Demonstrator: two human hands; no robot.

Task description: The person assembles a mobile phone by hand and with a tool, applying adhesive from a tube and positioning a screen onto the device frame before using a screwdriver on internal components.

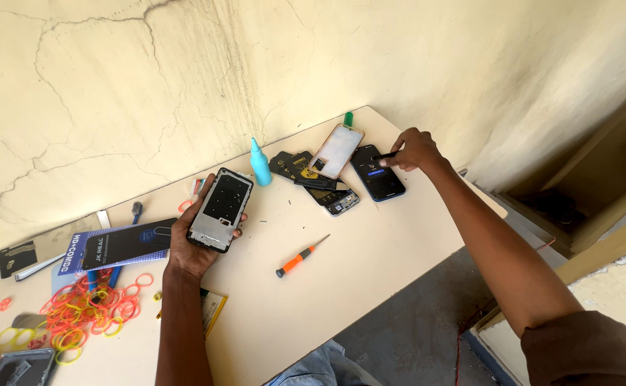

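Left hand (197,246) fingers wrap a bare phone frame (221,209), right hand (413,150) pinches a dark tool (384,156) just above the blue-screened phone (377,173); a slip could scratch its glass

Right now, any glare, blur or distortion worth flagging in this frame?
Head view: even daylight, soft shadows under both hands; the tilted phone reflects pale glare, hiding its screen; wide-lens bending curves the table edge; the right hand is slightly soft, the left hand sharp.
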